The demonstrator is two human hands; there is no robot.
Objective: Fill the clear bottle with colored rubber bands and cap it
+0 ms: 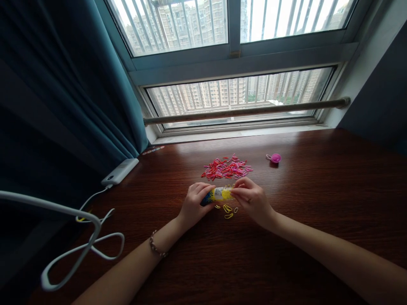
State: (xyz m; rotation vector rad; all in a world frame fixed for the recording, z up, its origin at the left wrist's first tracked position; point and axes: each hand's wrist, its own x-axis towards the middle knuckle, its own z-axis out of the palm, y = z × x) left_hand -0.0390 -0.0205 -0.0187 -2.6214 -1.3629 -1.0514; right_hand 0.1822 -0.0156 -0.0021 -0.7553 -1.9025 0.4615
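My left hand (pixel 197 200) is wrapped round a small clear bottle (pixel 218 194) with a white label, lying on its side above the table. Inside it are yellow rubber bands, and blue ones toward the end in my palm. At the bottle's right end, my right hand (pixel 252 199) is closed in a pinch on yellow rubber bands; its fingertips partly hide the opening. Several loose yellow rubber bands (pixel 227 208) lie on the table just below the bottle. Beyond both hands is a pile of red and pink rubber bands (pixel 226 168).
A magenta cap with a loop (pixel 275 158) lies at the right on the brown table (pixel 302 190). A white power bank (pixel 120 171) with a cable is by the blue curtain (pixel 127 114). A thick white cord (pixel 63 206) curves across the left. The window stands behind.
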